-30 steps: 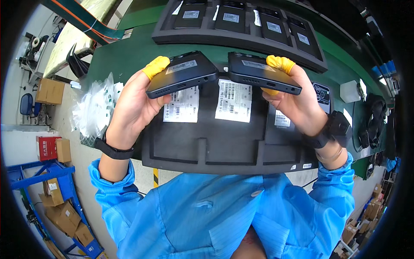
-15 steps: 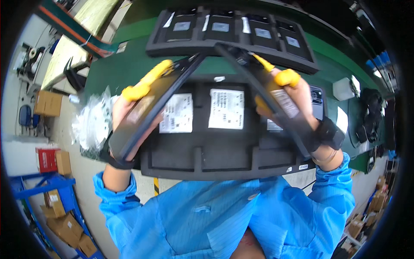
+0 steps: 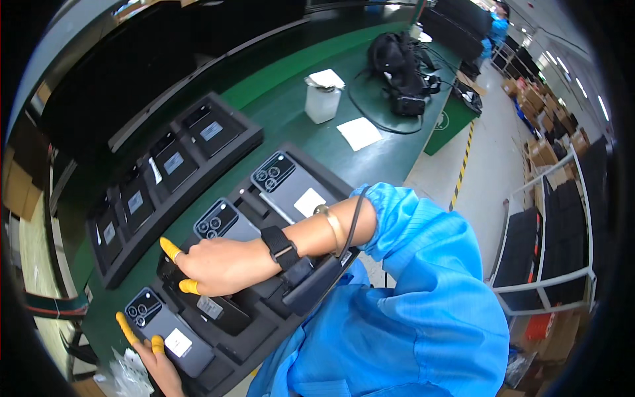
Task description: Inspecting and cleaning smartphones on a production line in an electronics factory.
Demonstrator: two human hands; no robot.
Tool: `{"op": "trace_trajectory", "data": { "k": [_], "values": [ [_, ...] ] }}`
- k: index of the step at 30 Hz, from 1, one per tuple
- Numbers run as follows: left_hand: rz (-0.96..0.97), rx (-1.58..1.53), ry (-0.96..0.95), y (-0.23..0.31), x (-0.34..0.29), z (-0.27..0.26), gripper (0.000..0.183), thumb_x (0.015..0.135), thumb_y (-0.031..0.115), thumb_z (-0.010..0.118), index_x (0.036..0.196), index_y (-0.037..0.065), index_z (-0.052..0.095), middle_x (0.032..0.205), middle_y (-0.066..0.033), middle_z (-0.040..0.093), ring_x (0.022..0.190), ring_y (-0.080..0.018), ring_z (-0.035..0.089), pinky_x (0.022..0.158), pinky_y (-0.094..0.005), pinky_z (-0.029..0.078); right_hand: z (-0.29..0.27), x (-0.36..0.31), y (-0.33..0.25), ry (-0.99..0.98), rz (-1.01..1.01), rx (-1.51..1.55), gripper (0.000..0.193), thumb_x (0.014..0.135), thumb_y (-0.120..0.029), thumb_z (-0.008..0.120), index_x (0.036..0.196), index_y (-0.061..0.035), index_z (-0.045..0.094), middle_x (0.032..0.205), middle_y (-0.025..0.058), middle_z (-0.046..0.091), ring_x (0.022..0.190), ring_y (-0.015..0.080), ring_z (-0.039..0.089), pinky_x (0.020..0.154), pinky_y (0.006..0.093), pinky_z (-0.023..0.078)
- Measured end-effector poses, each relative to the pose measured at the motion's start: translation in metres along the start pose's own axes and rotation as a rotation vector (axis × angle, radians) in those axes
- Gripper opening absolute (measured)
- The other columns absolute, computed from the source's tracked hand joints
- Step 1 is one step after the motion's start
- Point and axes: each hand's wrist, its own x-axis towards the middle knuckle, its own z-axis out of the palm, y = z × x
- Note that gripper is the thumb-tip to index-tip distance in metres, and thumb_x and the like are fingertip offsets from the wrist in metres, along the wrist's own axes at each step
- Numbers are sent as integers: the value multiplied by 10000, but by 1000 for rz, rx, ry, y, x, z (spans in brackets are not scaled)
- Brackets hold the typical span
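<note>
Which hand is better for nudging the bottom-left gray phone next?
Probably the left hand: its yellow-covered fingers are close beside that gray phone. The right hand is over the neighbouring dark phone, so it would likely reach farther.

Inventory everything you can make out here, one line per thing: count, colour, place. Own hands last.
Grey phones: 3, grey, in the near tray
Black phone: 1, black, under the right hand
Near tray: 1, dark grey, before the person
Far tray: 1, dark grey, beyond it
Dark phones: 4, black, in the far tray
Container: 1, white, on the bench
Sheet: 1, white, beside the container
Strapped gear: 1 heap, black, far on the bench
Bench: 1, green, under the trays
Plastic bags: uncountable, clear, lower left
Cartons: several, brown, right background
Co-worker: 1, blue clothing, top right
Finger cots: 4 visible, yellow, on both hands
Left hand: 1, bare-palmed, at the nearest-left grey phone
Right hand: 1, bare-backed, over the black phone
</note>
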Motion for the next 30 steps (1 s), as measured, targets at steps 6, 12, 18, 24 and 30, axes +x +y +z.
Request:
{"op": "trace_trajectory", "data": {
  "k": [6, 12, 18, 24, 30],
  "values": [
    [210, 419, 282, 42, -20, -30, 429, 1012, 234, 557, 1379, 14, 528, 1204, -223, 643, 1036, -302, 631, 891, -362, 486, -49, -43, 2, 170, 33, -250, 453, 947, -295, 589, 1275, 14, 542, 659, 202, 629, 589, 375, 642, 517, 440, 514],
    [-203, 283, 119, 6, -48, -44, 415, 1036, 278, 510, 1243, -72, 594, 1136, -225, 656, 1015, -304, 609, 927, -357, 468, -106, -152, 39, 611, 362, -59, 327, 970, -219, 533, 1232, -47, 627, 882, 172, 698, 758, 294, 674, 688, 365, 531],
    [-70, 305, 108, -32, -73, -24, 420, 1027, 263, 528, 1247, -91, 577, 1232, -239, 612, 1114, -339, 562, 1000, -372, 417, -74, -213, 88, 577, 736, -272, 250, 942, -186, 572, 1039, 24, 668, 996, 205, 628, 916, 378, 614, 813, 422, 492],
    [-187, -50, 240, -29, -100, -15, 394, 1042, 264, 484, 1251, -56, 579, 1199, -221, 618, 1126, -344, 569, 1033, -355, 402, -50, -216, 101, 679, 514, -63, 342, 938, -211, 649, 1162, 48, 656, 1024, 159, 585, 934, 282, 578, 828, 347, 458],
    [-22, -267, 307, -54, -100, -22, 537, 937, 108, 635, 1413, -51, 444, 1336, -98, 558, 1177, -165, 540, 1005, -289, 423, -51, -216, 87, 774, 500, 268, 413, 909, -113, 686, 1284, 41, 603, 1166, 64, 582, 1056, 138, 536, 920, 264, 415]
  ]
}}
